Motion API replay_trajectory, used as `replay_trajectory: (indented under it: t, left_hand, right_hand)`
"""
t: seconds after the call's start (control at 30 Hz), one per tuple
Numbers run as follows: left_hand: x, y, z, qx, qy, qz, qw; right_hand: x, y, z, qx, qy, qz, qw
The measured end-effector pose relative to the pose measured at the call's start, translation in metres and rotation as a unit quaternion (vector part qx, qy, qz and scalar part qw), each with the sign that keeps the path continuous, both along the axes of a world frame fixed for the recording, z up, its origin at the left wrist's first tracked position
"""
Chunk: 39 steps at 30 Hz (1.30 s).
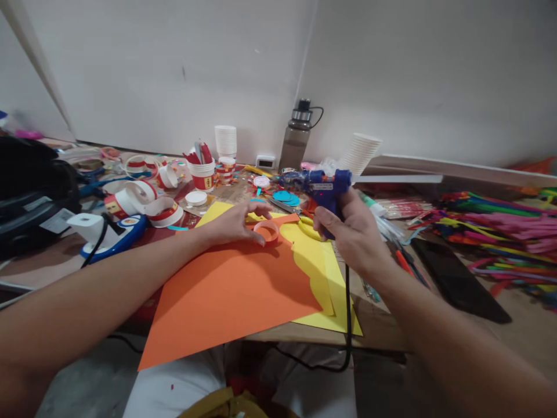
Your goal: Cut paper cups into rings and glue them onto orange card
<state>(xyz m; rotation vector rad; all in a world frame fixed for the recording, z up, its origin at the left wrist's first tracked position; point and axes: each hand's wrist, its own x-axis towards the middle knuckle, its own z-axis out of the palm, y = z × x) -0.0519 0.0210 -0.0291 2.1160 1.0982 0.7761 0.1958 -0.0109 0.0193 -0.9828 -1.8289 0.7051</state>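
My left hand (241,223) curves around the left side of a small paper ring (273,239), pale inside and reddish outside. The thumb lies against the ring's near left edge, while the other fingers arch apart beyond it. Beneath is an orange paper sheet (230,296) with a straight front edge, overlapping a yellow sheet (319,278) with a wavy-cut edge. My right hand (352,232) grips a blue hot glue gun (328,188) above the yellow paper. A white glue stick (400,179) sticks out of its back, and its black cord (348,325) hangs over the table edge.
Yellow-handled scissors (308,227) lie behind the sheets. Further back are blue paper discs (286,198), a water bottle (296,136) and cup stacks (360,152). Cut cup rings (130,197) sit left; a black phone (459,278) and colourful pipe cleaners (500,223) lie right.
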Motion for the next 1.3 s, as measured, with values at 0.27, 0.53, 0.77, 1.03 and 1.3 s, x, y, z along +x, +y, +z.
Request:
replay_trajectory:
  t: [0.27, 0.53, 0.77, 1.03, 1.3]
  left_hand:
    - [0.005, -0.003, -0.006, -0.047, -0.026, 0.021, 0.998]
    - [0.000, -0.004, -0.003, 0.019, 0.023, 0.037, 0.999]
    - [0.001, -0.006, -0.002, 0.038, 0.025, 0.055, 0.997]
    - [0.004, -0.006, -0.003, 0.008, 0.014, 0.043, 0.999]
    - [0.003, -0.004, -0.007, 0.018, 0.025, 0.057, 0.998]
  right_hand:
    - [0.008, -0.001, -0.025, -0.033, 0.009, -0.007, 0.999]
    - [0.013, -0.002, -0.019, 0.066, -0.154, -0.030, 0.985]
    - [0.016, 0.003, -0.024, 0.071, -0.182, -0.019, 0.980]
    - [0.015, 0.002, -0.020, 0.072, -0.188, 0.019, 0.979]
    - [0.010, 0.000, -0.020, 0.023, -0.286, 0.018, 0.958]
